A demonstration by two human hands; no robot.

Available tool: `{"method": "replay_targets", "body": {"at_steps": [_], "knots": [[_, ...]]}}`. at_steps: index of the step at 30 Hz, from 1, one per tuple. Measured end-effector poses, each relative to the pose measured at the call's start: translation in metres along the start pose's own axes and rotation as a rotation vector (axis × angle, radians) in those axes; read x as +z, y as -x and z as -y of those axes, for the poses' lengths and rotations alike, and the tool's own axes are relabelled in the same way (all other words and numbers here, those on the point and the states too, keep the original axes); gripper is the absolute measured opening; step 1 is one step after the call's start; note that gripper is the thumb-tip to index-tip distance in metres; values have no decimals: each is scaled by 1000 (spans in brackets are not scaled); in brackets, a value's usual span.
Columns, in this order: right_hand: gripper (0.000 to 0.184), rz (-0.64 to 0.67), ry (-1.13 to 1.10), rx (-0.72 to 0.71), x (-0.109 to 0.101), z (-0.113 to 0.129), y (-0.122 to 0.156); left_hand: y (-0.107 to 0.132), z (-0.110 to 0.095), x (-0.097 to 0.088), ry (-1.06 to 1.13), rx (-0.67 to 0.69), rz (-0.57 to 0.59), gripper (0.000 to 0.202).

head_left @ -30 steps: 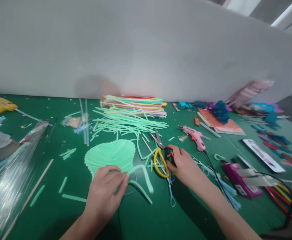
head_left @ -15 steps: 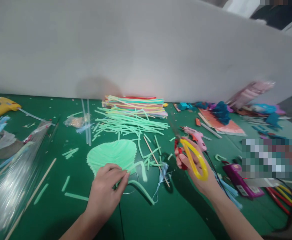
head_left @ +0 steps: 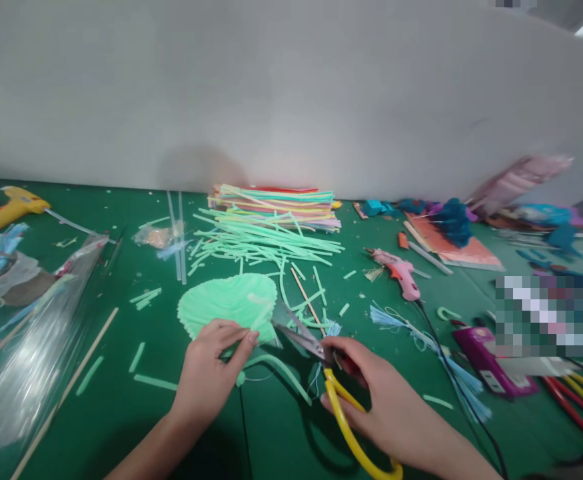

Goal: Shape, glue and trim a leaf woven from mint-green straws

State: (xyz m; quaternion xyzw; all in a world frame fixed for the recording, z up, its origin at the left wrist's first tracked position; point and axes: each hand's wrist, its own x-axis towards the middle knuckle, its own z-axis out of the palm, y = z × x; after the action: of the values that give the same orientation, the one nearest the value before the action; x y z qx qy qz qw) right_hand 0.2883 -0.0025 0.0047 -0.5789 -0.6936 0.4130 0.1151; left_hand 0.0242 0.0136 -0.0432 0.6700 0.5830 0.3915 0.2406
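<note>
My left hand point(head_left: 220, 363) pinches the lower edge of a mint-green fuzzy fan-shaped piece point(head_left: 221, 300), which looks made of pipe cleaners set side by side. A long green pipe cleaner point(head_left: 284, 373) curves out to the right from under its fingertips. My right hand point(head_left: 371, 393) grips scissors point(head_left: 344, 417) with yellow handles. Their blades are parted and point left, with the tips by the right edge of the green piece; whether they touch it I cannot tell.
Behind lies a pile of green pipe cleaners point(head_left: 271, 240) against a multicoloured bundle point(head_left: 276, 203). A pink glue gun point(head_left: 398, 270) with a black cord, blue tassels point(head_left: 464, 380) and a purple box point(head_left: 491, 360) are on the right. A yellow glue gun point(head_left: 18, 207), clear plastic wrap point(head_left: 46, 347) and a stick point(head_left: 78, 367) lie left.
My right hand has come left and down, bringing the scissors from above the table to the green piece, blades now parted. My left hand keeps its pinch. The view has shifted slightly.
</note>
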Motion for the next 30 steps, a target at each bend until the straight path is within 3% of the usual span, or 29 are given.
{"method": "replay_targets", "body": {"at_steps": [5,8,12,20,30], "knots": [[48,127,74,39,5,24,-9,0,4,0,17,-18,3,22],[40,142,68,-26,9,34,-18,0,5,0,23,-21,9,19],[25,172,30,-113,11,43,-31,-1,6,2,41,-21,32,18],[6,235,129,-109,4,51,-44,-2,9,3,93,-40,82,18],[18,425,-89,17,1,61,-53,-4,6,-2,159,-138,107,24]]}}
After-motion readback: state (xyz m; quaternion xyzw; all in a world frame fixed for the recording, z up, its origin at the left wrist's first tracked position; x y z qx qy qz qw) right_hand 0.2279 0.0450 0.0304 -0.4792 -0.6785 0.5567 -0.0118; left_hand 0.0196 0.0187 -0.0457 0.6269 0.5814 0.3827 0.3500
